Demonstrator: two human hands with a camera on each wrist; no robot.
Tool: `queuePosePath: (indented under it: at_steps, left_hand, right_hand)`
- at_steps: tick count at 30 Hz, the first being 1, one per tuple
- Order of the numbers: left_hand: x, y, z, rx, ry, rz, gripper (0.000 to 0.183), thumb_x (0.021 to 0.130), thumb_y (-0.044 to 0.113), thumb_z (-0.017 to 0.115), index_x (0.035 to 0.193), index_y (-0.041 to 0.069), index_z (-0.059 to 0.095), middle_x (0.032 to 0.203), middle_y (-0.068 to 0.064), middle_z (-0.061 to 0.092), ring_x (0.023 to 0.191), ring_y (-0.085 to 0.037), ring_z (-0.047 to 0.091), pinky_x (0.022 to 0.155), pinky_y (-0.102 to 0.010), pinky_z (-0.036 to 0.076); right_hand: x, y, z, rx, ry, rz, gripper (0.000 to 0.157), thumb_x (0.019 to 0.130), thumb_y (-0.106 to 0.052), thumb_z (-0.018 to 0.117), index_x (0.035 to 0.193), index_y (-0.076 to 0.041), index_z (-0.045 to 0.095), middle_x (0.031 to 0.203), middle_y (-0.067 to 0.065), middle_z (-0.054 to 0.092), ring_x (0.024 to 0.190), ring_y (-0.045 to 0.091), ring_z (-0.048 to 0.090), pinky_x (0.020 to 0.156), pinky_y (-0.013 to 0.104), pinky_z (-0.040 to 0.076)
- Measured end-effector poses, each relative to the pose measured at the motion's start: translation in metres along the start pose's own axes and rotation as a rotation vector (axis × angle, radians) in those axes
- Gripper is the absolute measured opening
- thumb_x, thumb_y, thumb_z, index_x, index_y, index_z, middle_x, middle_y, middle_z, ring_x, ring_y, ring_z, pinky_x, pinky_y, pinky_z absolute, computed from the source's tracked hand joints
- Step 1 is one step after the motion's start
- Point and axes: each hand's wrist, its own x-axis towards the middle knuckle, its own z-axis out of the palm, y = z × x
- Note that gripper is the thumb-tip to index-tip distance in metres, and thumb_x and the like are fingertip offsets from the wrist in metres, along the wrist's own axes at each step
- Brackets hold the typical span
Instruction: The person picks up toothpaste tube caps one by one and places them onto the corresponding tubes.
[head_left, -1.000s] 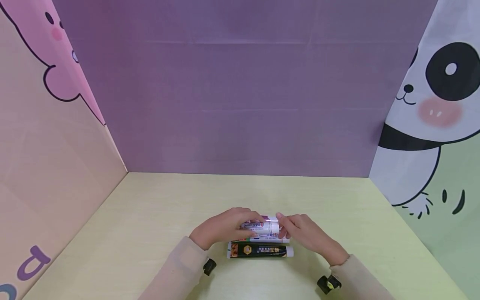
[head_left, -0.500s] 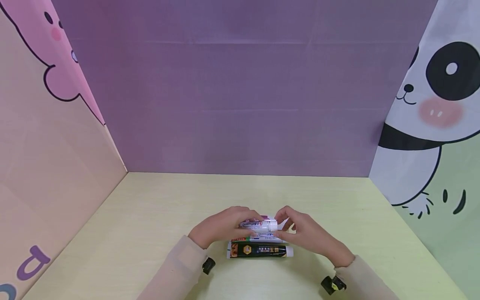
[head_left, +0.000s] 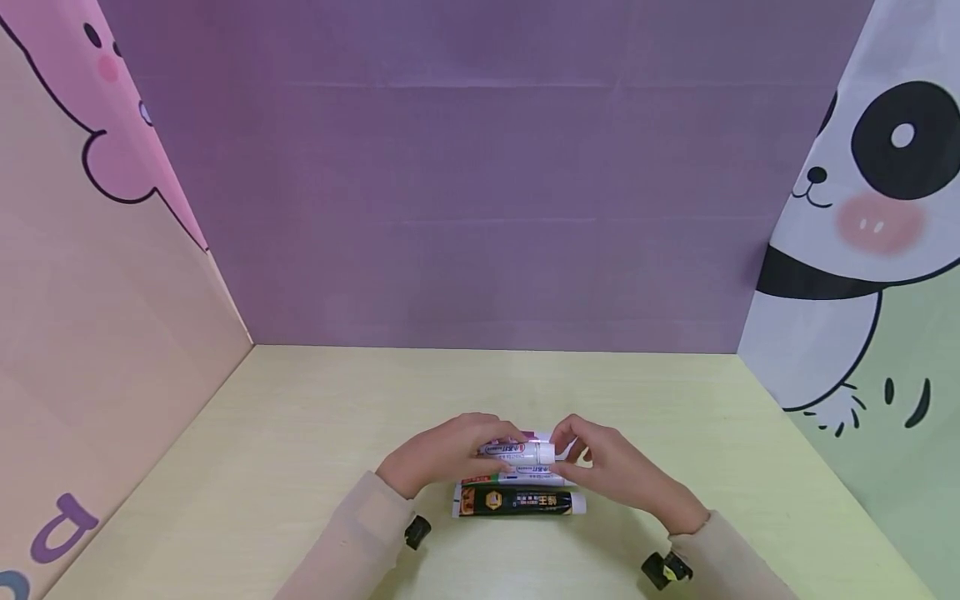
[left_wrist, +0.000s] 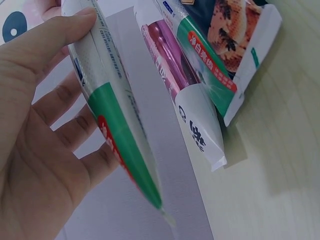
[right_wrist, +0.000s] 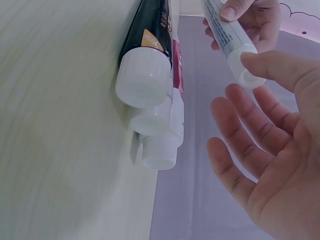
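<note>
My left hand [head_left: 450, 452] holds a white and green toothpaste tube [left_wrist: 112, 95] above the table, its thumb laid across the body. At the other end, my right hand [head_left: 618, 475] has thumb and index finger at the white cap [right_wrist: 245, 70], one on either side; the remaining fingers are spread loosely. Below lie more toothpaste tubes: a black one [head_left: 517, 501] nearest me, another white and green one [head_left: 534, 477] beyond it, and a pink and white one [left_wrist: 167, 55] farther back. In the head view the held tube and left hand partly cover the back tubes.
The pale wooden table [head_left: 360, 392] runs back to a purple wall panel [head_left: 480, 183]. Printed side panels stand at both sides, a pink figure [head_left: 127, 167] left and a panda [head_left: 810, 333] right. Dark wrist cameras sit at both cuffs.
Over the second my right hand has shifted from curled fingers beside the cap to thumb and index finger spread on both sides of it. The left hand and the tubes have hardly moved.
</note>
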Motion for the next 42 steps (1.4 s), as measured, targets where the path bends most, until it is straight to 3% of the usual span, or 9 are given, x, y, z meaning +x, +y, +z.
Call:
queuePosePath:
  at_steps: [7,13,23,31,42]
  left_hand:
    - [-0.0005,0.0007,-0.0011,-0.007,0.002,-0.002,0.040,0.094,0.023,0.072,0.132,0.014,0.065,0.122,0.003,0.066,0.094,-0.005,0.057,0.085,-0.020,0.050]
    - [-0.0007,0.0004,-0.0007,-0.012,0.001,-0.007,0.040,0.094,0.022,0.072,0.133,0.014,0.065,0.122,0.004,0.065,0.097,-0.004,0.057,0.088,-0.020,0.049]
    - [-0.0011,0.0027,-0.0024,-0.022,0.003,-0.019,0.040,0.094,0.021,0.072,0.133,0.016,0.065,0.114,0.006,0.066,0.091,-0.006,0.056,0.084,-0.020,0.050]
    - [-0.0020,0.0025,-0.0021,-0.005,0.002,-0.027,0.040,0.095,0.023,0.072,0.133,0.015,0.064,0.118,0.004,0.065,0.095,-0.006,0.056,0.088,-0.021,0.050]
    - [-0.0028,0.0013,-0.0016,-0.034,0.017,0.006,0.039,0.095,0.020,0.072,0.132,0.013,0.065,0.114,0.005,0.066,0.093,-0.006,0.056,0.086,-0.021,0.050]
  right_hand:
    - [-0.0005,-0.0001,-0.0001,-0.008,-0.004,0.007,0.022,0.097,-0.031,0.068,0.111,-0.016,0.061,0.093,-0.011,0.063,0.084,0.008,0.060,0.074,0.029,0.050]
    - [-0.0007,0.0008,0.0011,0.019,-0.026,0.052,0.023,0.101,-0.037,0.061,0.109,-0.016,0.062,0.089,-0.005,0.066,0.077,0.010,0.059,0.068,0.028,0.050]
    - [0.0022,0.0044,0.0045,0.010,-0.030,0.078,0.032,0.107,-0.039,0.047,0.096,-0.015,0.065,0.080,-0.003,0.065,0.066,0.008,0.051,0.058,0.026,0.042]
    - [0.0056,0.0013,0.0066,0.013,-0.041,0.092,0.042,0.108,-0.039,0.042,0.089,-0.011,0.066,0.075,-0.006,0.065,0.072,0.013,0.059,0.066,0.029,0.048]
    - [0.0044,0.0004,0.0081,0.026,-0.039,0.102,0.049,0.111,-0.037,0.031,0.092,-0.008,0.066,0.078,-0.005,0.066,0.078,0.020,0.064,0.073,0.031,0.051]
